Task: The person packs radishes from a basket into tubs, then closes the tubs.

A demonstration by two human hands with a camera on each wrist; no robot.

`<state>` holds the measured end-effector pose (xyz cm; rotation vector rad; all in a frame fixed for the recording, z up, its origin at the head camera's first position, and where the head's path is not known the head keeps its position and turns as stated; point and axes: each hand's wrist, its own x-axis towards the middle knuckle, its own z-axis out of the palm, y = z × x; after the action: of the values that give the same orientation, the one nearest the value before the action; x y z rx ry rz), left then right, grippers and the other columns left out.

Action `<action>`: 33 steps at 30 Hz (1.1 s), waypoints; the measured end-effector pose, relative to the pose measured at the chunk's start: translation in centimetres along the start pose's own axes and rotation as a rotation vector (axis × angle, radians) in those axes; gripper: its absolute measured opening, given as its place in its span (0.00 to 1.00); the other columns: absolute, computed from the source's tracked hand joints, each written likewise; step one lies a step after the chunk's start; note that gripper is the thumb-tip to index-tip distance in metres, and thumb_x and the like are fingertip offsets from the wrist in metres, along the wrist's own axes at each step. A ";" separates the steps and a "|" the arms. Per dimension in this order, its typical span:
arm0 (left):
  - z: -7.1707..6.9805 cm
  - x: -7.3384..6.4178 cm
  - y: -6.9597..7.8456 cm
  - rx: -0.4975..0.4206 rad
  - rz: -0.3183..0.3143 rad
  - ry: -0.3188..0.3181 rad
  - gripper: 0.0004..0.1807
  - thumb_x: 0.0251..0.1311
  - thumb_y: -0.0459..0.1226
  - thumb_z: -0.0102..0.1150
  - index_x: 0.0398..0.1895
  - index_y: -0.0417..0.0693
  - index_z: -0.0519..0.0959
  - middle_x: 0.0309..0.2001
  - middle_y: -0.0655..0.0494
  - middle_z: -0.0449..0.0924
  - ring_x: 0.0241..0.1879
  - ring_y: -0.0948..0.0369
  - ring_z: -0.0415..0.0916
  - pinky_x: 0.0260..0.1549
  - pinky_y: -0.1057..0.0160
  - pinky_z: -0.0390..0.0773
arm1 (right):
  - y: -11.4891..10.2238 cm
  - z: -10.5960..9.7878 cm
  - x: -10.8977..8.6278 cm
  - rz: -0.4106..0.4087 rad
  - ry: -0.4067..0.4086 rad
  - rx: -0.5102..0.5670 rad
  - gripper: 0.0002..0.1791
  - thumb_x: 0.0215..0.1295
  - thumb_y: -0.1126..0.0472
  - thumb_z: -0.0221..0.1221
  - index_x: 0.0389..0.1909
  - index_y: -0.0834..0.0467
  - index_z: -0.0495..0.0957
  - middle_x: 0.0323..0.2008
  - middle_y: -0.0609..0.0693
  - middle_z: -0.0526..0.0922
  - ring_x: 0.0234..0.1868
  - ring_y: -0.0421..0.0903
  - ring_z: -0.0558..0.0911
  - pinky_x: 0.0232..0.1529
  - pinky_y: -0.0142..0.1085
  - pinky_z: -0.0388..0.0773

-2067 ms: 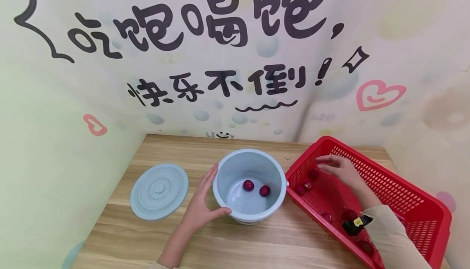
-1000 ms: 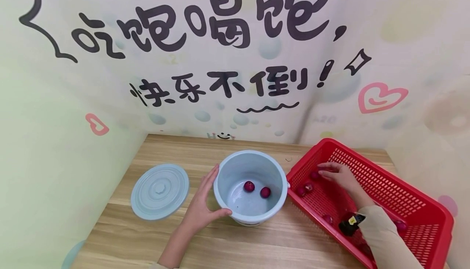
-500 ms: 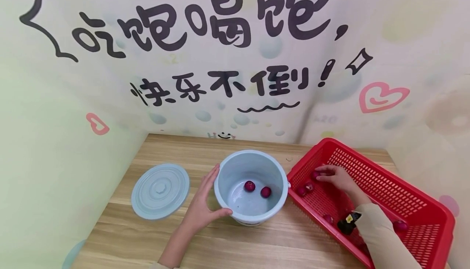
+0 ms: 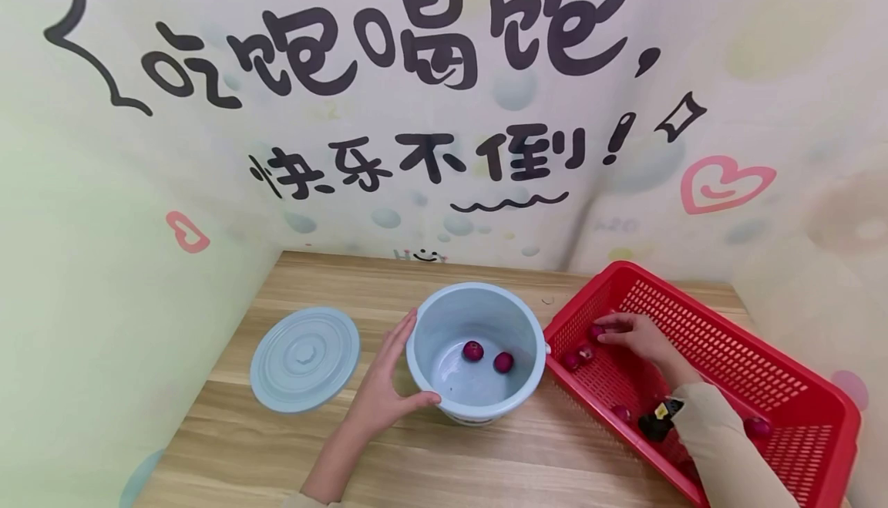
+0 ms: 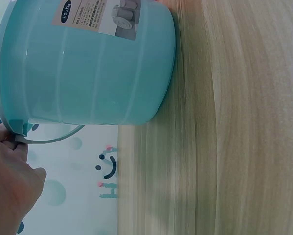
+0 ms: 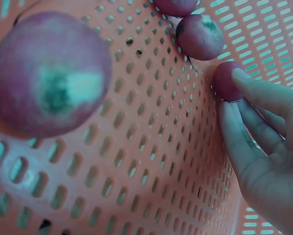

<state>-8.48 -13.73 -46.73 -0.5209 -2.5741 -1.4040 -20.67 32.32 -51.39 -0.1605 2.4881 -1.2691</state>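
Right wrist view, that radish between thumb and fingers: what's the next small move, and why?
Probably lift the radish toward the blue bucket: the right grip has it pinched, and the bucket stands uncovered beside the red basket, two radishes inside.

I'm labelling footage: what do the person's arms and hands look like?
Left hand and right hand are ungloved. The right sleeve is beige; a black wrist device bears a yellow mark. A beige left cuff shows at the head view's bottom edge.
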 end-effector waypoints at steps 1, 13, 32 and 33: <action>0.0 0.0 0.0 -0.003 0.000 0.001 0.64 0.41 0.67 0.71 0.80 0.60 0.51 0.80 0.61 0.51 0.79 0.52 0.50 0.80 0.64 0.37 | 0.0 0.0 0.0 0.001 -0.001 0.001 0.22 0.68 0.57 0.62 0.59 0.64 0.79 0.54 0.63 0.84 0.50 0.45 0.84 0.51 0.31 0.81; 0.1 0.1 -0.1 0.002 0.034 0.011 0.64 0.42 0.69 0.69 0.80 0.56 0.51 0.80 0.56 0.53 0.79 0.51 0.51 0.76 0.76 0.33 | -1.3 -0.7 -0.8 -0.048 -0.002 -0.019 0.22 0.68 0.57 0.62 0.59 0.65 0.78 0.53 0.64 0.84 0.49 0.47 0.85 0.52 0.38 0.86; 0.1 0.0 0.1 -0.004 0.016 0.001 0.64 0.42 0.72 0.65 0.80 0.57 0.51 0.80 0.59 0.52 0.79 0.50 0.51 0.77 0.74 0.33 | -4.2 -1.6 -2.3 -0.149 0.025 0.012 0.23 0.67 0.57 0.64 0.58 0.64 0.78 0.52 0.64 0.84 0.44 0.29 0.83 0.45 0.24 0.82; 0.1 0.0 0.1 -0.006 0.011 -0.002 0.64 0.42 0.72 0.65 0.80 0.57 0.51 0.80 0.59 0.52 0.79 0.51 0.50 0.78 0.73 0.34 | -4.5 -1.6 -2.4 -0.158 0.024 0.013 0.23 0.67 0.57 0.64 0.58 0.65 0.78 0.52 0.64 0.84 0.44 0.29 0.83 0.45 0.24 0.83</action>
<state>-8.45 -13.63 -46.71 -0.5368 -2.5647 -1.4089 -19.21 31.53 -46.33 -0.3471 2.5293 -1.3562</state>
